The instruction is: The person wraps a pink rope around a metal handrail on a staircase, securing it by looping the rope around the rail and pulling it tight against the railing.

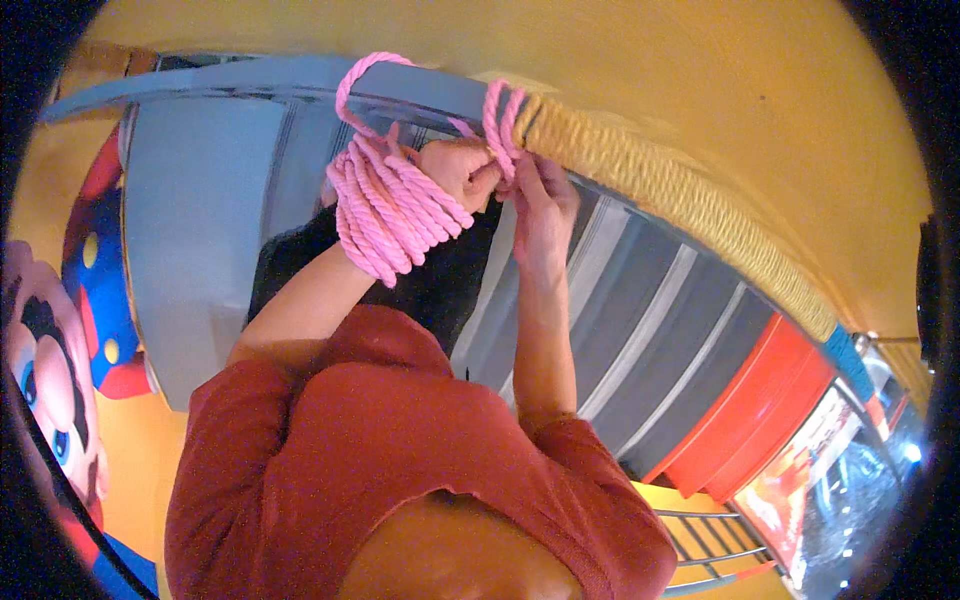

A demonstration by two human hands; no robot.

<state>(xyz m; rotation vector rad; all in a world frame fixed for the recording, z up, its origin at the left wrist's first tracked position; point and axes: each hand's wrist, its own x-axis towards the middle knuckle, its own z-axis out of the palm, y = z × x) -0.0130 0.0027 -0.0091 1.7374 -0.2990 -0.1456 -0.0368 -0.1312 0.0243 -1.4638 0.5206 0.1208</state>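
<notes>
A thick coil of pink rope (392, 212) hangs looped around my left wrist. From it one strand rises over the grey-blue handrail (250, 76), and a couple of pink turns circle the rail beside a long yellow rope wrapping (680, 185). My left hand (452, 168) is closed just below the rail, its fingers against the pink rope by those turns. My right hand (545, 200) pinches the same rope at the rail's underside, from the right. The fingertips of both hands are close together and partly hidden by the rope.
Dark steps with light edge strips (625, 290) run below the rail, with a red step panel (755, 400) farther right. A yellow wall (700, 70) rises beyond the rail. A cartoon figure cutout (110, 270) stands at left. Metal bars (715, 545) show at lower right.
</notes>
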